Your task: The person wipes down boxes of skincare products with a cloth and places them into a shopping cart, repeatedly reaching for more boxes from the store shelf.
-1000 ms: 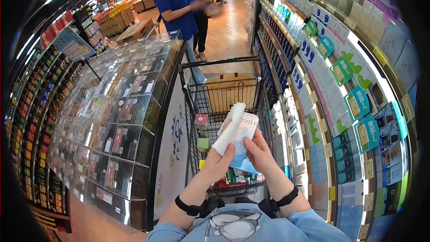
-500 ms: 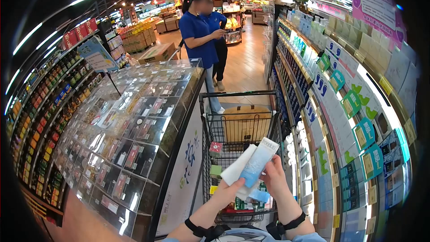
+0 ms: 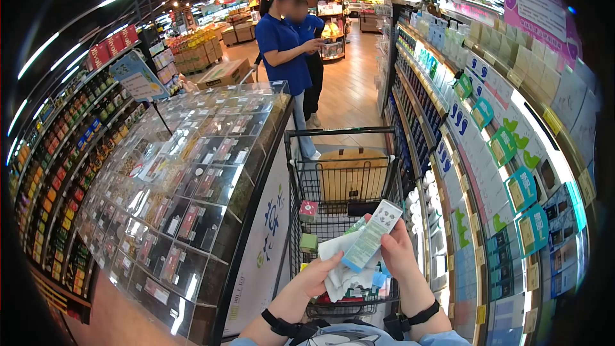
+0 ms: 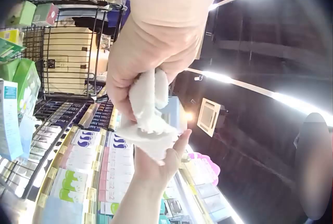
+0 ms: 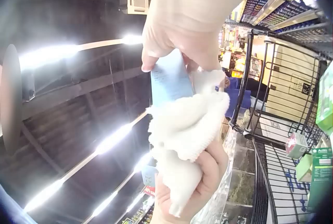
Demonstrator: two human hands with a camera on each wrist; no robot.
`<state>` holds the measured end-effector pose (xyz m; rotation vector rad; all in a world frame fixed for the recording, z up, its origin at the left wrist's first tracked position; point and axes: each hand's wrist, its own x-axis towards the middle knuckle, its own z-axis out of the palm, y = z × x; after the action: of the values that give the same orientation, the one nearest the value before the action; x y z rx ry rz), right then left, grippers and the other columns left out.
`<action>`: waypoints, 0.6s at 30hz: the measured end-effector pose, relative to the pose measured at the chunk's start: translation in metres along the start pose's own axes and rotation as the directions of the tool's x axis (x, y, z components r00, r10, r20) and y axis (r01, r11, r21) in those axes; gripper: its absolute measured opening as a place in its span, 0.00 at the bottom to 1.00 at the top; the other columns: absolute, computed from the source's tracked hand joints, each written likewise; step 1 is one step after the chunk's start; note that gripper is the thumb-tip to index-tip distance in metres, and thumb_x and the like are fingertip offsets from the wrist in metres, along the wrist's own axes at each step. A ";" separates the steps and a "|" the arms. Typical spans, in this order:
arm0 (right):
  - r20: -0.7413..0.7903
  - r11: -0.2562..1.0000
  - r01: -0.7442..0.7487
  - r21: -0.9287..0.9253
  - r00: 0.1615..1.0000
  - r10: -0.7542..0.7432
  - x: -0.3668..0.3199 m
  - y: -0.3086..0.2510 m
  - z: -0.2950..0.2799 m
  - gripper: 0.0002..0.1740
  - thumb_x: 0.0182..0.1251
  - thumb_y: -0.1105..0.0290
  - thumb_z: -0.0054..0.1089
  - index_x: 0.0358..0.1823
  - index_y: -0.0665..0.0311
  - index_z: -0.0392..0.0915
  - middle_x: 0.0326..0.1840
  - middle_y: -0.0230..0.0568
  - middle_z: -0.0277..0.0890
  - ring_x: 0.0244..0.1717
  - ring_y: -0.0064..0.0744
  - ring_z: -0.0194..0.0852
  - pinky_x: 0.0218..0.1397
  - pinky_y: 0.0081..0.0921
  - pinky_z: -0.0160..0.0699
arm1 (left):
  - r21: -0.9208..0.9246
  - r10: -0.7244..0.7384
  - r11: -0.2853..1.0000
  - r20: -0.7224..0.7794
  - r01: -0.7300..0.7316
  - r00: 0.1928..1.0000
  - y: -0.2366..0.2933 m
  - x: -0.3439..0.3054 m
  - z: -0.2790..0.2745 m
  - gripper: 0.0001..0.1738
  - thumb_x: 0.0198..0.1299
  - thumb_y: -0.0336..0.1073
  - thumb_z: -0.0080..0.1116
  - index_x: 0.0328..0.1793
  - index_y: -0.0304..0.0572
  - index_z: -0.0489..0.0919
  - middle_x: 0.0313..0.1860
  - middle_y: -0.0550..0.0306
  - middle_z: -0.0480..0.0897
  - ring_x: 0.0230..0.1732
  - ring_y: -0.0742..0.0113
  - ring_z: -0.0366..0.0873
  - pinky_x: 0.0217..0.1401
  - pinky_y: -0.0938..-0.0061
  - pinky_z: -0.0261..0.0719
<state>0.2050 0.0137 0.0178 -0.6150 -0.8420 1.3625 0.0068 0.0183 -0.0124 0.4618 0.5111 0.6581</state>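
A slim white and light-blue box point(image 3: 371, 236) is gripped at its right side by my right hand point(image 3: 398, 250), tilted, with a panel of small print facing up. Bunched white cloth point(image 3: 346, 275) lies against the box's lower left and hangs beneath it, gripped by my left hand point(image 3: 314, 277). In the left wrist view folds of the cloth point(image 4: 148, 109) come out between the left fingers. The right wrist view has the cloth point(image 5: 187, 125) covering the lower part of the blue box point(image 5: 170, 81). Both hands are above the shopping cart point(image 3: 296, 186).
Inside the cart are a pink box point(image 3: 308, 210), a green box point(image 3: 309, 242) and other packages. Clear display bins point(image 3: 192, 173) stand at the left, stocked shelves point(image 3: 487, 154) at the right. Two people in blue shirts point(image 3: 280, 45) stand ahead of the cart.
The box has been turned from its branded face to a face with small print. The cloth has spread lower beneath it. The view has shifted, showing more of the aisle ahead.
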 end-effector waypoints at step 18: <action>-0.281 0.974 -0.147 0.173 0.940 0.192 0.003 0.023 -0.010 0.21 0.75 0.61 0.34 0.66 0.52 0.54 0.60 0.36 0.64 0.60 0.34 0.64 0.64 0.34 0.62 | 0.874 0.451 0.182 0.332 -0.449 0.828 -0.012 0.009 0.045 0.32 0.64 0.34 0.48 0.73 0.35 0.54 0.74 0.42 0.51 0.76 0.51 0.43 0.75 0.65 0.43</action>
<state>0.1997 0.0203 -0.0064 -0.7653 -0.4475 1.4300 0.0445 0.0049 0.0136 1.8373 0.7488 0.8949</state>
